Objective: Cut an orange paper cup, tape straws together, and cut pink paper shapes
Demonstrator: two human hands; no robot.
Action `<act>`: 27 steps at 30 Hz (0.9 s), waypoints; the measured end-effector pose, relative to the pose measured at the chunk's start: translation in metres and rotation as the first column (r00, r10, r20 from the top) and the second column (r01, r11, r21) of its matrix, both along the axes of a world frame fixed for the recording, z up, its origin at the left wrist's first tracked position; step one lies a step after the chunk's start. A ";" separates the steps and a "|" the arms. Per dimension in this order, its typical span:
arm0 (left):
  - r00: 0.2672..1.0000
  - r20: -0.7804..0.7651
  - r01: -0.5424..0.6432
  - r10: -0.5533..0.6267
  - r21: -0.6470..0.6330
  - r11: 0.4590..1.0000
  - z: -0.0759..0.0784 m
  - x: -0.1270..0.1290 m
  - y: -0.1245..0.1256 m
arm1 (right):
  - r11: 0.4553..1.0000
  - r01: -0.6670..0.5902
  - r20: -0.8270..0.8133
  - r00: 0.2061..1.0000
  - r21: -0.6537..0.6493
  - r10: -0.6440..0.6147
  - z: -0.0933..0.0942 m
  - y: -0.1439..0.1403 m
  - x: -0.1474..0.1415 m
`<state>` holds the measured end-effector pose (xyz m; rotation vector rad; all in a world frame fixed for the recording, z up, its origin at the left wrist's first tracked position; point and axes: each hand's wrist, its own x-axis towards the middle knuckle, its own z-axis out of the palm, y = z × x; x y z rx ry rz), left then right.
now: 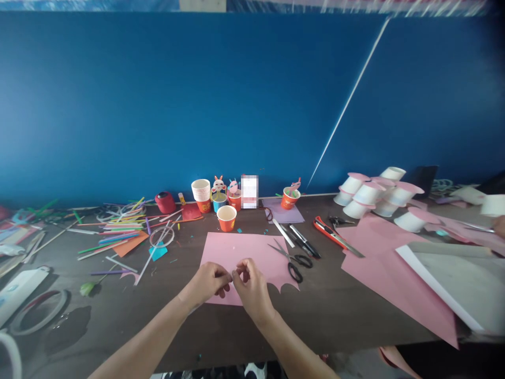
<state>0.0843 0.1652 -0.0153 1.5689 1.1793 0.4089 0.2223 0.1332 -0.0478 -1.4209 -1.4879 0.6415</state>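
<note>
Fingertips of left hand and right hand pinched together on something tiny, too small to identify, over near edge of pink paper sheet. Sheet flat on table, its corner at 4 o'clock already cut into a scalloped edge. Scissors lying unheld at 3 o'clock; orange paper cup at 12 o'clock; loose straws at 10 o'clock. Most of sheet uncut; work judged early.
</note>
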 end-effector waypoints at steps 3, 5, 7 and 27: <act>1.000 0.022 0.000 0.000 -0.037 0.999 -0.002 0.000 0.002 | 0.998 -0.048 -0.115 0.992 -0.037 0.044 -0.001 0.002 0.001; 1.000 0.019 -0.008 0.009 -0.058 0.998 -0.002 0.000 0.004 | 0.990 -0.117 -0.221 0.970 -0.075 0.097 -0.003 0.004 0.003; 1.000 0.007 -0.018 0.018 -0.070 0.997 0.000 -0.001 0.005 | 0.978 -0.176 -0.323 0.937 -0.113 0.131 -0.006 0.006 0.006; 0.987 -0.095 0.127 -0.127 -0.003 0.992 0.019 -0.003 0.015 | 0.988 -0.153 -0.084 0.985 -0.037 0.149 0.014 0.002 0.016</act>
